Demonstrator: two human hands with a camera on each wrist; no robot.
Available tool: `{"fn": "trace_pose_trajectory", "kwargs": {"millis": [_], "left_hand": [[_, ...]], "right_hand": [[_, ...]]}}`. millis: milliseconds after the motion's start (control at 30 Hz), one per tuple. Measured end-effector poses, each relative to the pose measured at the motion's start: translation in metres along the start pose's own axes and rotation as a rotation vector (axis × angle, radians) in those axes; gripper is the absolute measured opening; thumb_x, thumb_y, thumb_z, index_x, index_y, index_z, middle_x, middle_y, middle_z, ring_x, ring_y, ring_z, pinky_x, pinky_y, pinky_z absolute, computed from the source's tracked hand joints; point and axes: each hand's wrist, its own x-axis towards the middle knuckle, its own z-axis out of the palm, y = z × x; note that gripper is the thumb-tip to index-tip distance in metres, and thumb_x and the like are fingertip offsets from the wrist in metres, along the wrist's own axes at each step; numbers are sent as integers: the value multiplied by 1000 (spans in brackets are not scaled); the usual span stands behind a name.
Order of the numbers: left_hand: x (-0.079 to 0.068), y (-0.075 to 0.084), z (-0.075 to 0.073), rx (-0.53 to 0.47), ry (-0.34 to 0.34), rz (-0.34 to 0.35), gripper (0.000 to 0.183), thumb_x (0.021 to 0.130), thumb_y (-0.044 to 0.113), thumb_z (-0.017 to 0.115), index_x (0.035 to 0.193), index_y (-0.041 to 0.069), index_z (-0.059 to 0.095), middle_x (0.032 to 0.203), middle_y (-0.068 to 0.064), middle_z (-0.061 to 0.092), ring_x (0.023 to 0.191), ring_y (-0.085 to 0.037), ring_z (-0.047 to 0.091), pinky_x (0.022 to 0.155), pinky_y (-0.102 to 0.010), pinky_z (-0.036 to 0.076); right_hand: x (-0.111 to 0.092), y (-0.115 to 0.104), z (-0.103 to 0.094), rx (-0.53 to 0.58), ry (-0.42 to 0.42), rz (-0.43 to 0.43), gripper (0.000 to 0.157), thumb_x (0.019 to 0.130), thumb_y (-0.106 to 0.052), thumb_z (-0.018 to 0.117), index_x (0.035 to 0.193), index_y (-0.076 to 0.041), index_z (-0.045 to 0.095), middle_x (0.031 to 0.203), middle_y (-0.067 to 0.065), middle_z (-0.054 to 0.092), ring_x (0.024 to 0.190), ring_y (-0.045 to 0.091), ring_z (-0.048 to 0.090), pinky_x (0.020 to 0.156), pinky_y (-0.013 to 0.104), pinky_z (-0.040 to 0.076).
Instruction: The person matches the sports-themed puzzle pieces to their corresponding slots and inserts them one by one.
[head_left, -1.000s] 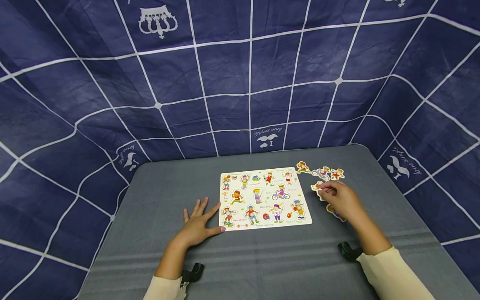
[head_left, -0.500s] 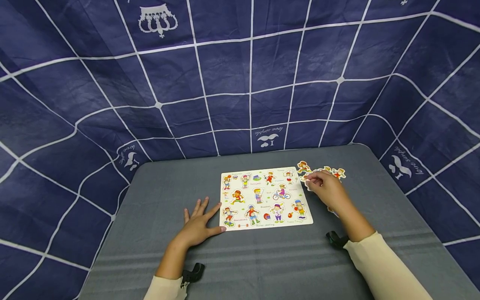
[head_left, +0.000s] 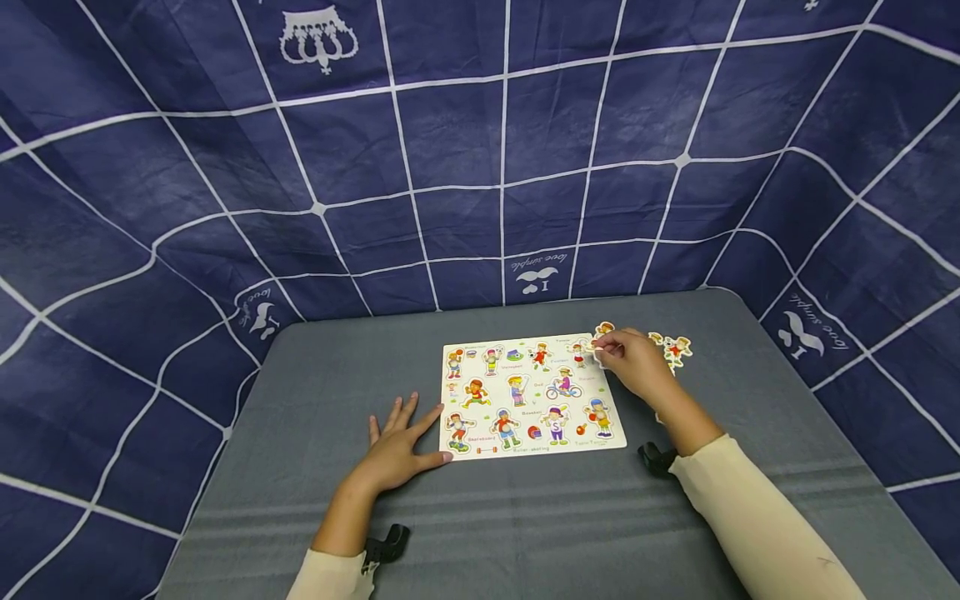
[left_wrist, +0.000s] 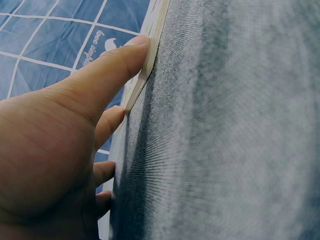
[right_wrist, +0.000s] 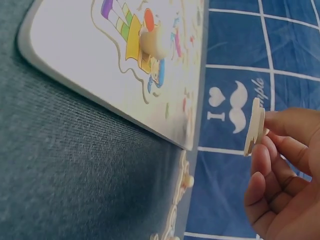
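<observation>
A white sports-themed puzzle board (head_left: 497,400) with printed children figures lies on the grey cloth. My left hand (head_left: 397,454) lies with fingers spread at its left edge, index fingertip and thumb right at the rim. In the left wrist view the thumb (left_wrist: 117,60) touches the board's side. My right hand (head_left: 637,362) is over the board's upper right corner. It pinches a wooden puzzle piece (right_wrist: 256,126), seen nearly edge-on in the right wrist view, between thumb and fingers. The picture on that piece is hidden.
Loose knobbed puzzle pieces lie right of the board: a running figure (head_left: 604,328) at the corner, partly behind the right hand, and a red-clad figure (head_left: 677,347) beyond it. Another is mostly hidden under the right wrist. A blue checked curtain (head_left: 480,150) encloses the table.
My right hand has moved left from the loose pieces to the board's upper right corner, carrying a puzzle piece. The left hand has stayed in place.
</observation>
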Motion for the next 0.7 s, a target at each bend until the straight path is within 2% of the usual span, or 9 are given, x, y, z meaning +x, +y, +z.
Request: {"fn": "trace_pose_trajectory", "kwargs": {"millis": [233, 500, 700], "left_hand": [[-2, 1, -1, -1, 1, -1, 87, 81, 67, 72, 156, 38, 38, 171, -13, 12, 159, -41, 0, 116, -76, -9], [-2, 2, -1, 1, 7, 11, 86, 82, 65, 72, 156, 36, 40, 171, -15, 13, 158, -42, 1, 116, -77, -8], [-2, 2, -1, 2, 10, 11, 86, 82, 65, 73, 156, 35, 40, 171, -15, 13, 158, -42, 1, 115, -77, -8]], "right_hand": [[16, 3, 13, -9, -38, -29, 14, 92, -12, 70, 102, -5, 76, 87, 8, 64, 77, 17, 56, 68, 28, 42], [28, 5, 23, -24, -118, 29, 9, 92, -13, 70, 97, -8, 74, 87, 5, 64, 79, 17, 57, 69, 28, 42], [35, 9, 27, -41, -153, 33, 10, 92, -15, 70, 97, -7, 73, 86, 5, 66, 79, 19, 58, 70, 29, 41]]}}
